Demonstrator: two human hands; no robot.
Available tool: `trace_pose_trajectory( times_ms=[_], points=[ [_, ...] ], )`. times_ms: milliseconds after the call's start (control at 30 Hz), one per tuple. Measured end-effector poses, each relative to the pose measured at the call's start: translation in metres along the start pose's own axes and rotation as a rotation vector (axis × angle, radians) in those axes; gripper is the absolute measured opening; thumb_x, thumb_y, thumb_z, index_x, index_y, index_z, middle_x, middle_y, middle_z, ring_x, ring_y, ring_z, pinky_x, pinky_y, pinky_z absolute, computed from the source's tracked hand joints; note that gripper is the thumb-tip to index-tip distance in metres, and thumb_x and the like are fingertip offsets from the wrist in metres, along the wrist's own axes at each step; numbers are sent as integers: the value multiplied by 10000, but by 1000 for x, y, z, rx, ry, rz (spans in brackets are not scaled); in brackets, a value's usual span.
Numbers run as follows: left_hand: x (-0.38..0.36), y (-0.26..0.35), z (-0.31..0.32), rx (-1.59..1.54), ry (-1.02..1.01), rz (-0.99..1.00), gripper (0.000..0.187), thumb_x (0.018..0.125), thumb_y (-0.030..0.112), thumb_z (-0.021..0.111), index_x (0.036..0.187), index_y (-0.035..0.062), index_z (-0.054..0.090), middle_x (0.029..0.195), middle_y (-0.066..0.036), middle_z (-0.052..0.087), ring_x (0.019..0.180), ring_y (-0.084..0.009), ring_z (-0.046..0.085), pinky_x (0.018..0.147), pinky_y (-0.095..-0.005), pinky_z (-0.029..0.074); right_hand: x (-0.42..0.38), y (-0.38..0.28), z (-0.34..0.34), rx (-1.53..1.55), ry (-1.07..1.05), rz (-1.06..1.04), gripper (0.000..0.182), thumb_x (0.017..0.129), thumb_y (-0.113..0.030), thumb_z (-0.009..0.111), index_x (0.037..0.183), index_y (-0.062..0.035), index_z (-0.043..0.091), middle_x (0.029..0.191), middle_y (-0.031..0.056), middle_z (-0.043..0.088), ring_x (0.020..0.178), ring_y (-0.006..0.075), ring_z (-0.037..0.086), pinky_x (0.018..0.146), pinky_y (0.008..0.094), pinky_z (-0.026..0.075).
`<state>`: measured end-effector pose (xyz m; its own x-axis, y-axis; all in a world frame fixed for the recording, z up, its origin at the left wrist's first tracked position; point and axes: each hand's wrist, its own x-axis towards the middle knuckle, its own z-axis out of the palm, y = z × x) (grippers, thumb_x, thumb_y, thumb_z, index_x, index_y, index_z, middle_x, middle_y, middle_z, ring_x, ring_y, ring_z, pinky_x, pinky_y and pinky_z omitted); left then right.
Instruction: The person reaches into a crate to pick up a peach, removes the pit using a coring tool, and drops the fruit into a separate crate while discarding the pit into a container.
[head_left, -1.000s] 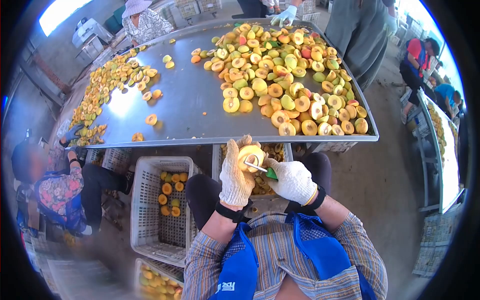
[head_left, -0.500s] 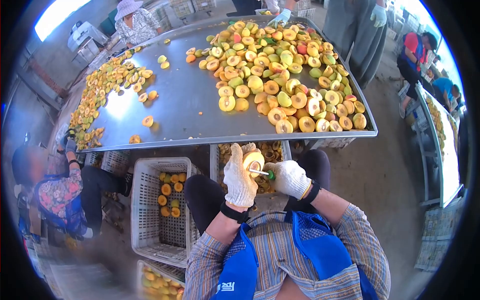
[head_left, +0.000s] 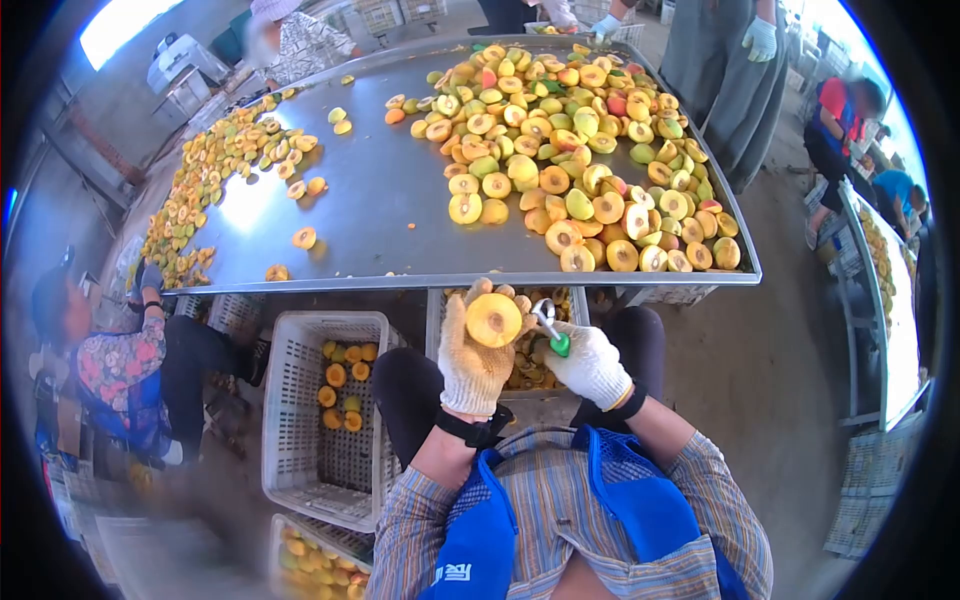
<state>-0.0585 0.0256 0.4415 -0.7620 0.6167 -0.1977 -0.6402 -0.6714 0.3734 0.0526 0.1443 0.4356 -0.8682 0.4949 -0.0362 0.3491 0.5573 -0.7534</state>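
My left hand [head_left: 470, 365], in a white knit glove, is closed around a peach half [head_left: 494, 320] with its cut face turned up. In my gloved right hand [head_left: 588, 368] is a pitting spoon [head_left: 559, 344] with a green handle and a looped metal head. The metal head points up, just right of the peach half and apart from it. Both hands are above a crate [head_left: 436, 320] between my knees, which holds brownish pieces, partly hidden by the hands. In front of them runs the near edge of a metal table [head_left: 370, 240].
Many peach halves [head_left: 580, 205] are heaped on the table's right side, others [head_left: 200, 190] along its left. A white crate [head_left: 284, 400] with several halves stands left of my knees, another crate [head_left: 285, 575] below it. Co-workers sit at left [head_left: 125, 370] and stand across the table [head_left: 735, 80].
The pitting spoon has come away from the peach half, and my right hand has moved slightly right. My left hand has turned the cut face upward. The view has shifted slightly.
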Motion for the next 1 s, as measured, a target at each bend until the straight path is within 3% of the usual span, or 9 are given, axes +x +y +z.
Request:
trace_pose_trajectory(
  times_ms=[100,133,167,233,400,500,667,767,1000],
  points=[
    [4,14,-30,51,-126,-184,626,988,606,443,1190,40,620,1029,-158,678,826,-302,675,684,-398,578,0,4,-2,-16,-6,-43,302,889,-321,656,1142,-166,708,807,175,698,756,380,683,660,436,557],
    [14,16,-56,246,105,-288,653,982,635,414,1201,53,614,993,-161,681,733,-284,665,599,-349,557,-1,2,-2,-19,-9,-49,302,889,-321,656,1142,-166,708,807,175,698,756,380,683,660,436,557],
    [13,19,-59,245,103,-285,653,982,635,414,1201,53,614,993,-161,681,733,-284,665,599,-349,557,-3,-2,-2,-39,-28,-43,299,890,-324,655,1137,-164,708,806,176,697,754,382,682,661,440,556],
    [11,21,-63,198,-102,-278,618,985,612,436,1224,66,597,959,-169,681,655,-273,644,543,-308,527,-4,-3,-1,-56,-46,-31,297,891,-326,655,1133,-162,708,804,177,697,752,384,681,661,443,555],
    [8,33,-38,133,-248,-122,484,1009,464,511,1243,46,576,1109,-209,648,926,-317,668,677,-375,566,-6,-5,2,-68,-85,-99,276,887,-332,657,1089,-151,708,800,173,697,751,387,681,671,455,556],
    [3,19,-39,168,-52,-46,448,1005,412,545,1244,34,582,1121,-215,648,939,-354,660,765,-417,563,-5,-9,5,-118,-104,-137,300,859,-331,705,1094,-146,719,769,164,695,723,360,694,639,422,563],
    [-4,8,-28,218,-138,54,452,1011,332,534,1297,-18,560,1155,-217,644,1004,-372,652,906,-446,530,-6,-5,11,-150,-46,-204,266,876,-329,681,1041,-123,711,735,170,685,683,369,684,601,436,556],
    [-7,3,-23,209,-153,68,459,1014,327,522,1290,-39,558,1154,-215,643,1013,-365,651,916,-454,528,-4,-11,6,-188,-120,-164,364,830,-273,689,1140,-83,674,832,169,712,764,364,697,674,456,558],
    [-5,-7,-24,172,-99,86,428,1006,295,527,1253,-49,584,1139,-204,649,1020,-345,653,919,-450,538,-3,4,18,-122,-91,-172,253,857,-299,682,999,-91,712,739,183,683,701,381,681,614,460,548]
  ],
)
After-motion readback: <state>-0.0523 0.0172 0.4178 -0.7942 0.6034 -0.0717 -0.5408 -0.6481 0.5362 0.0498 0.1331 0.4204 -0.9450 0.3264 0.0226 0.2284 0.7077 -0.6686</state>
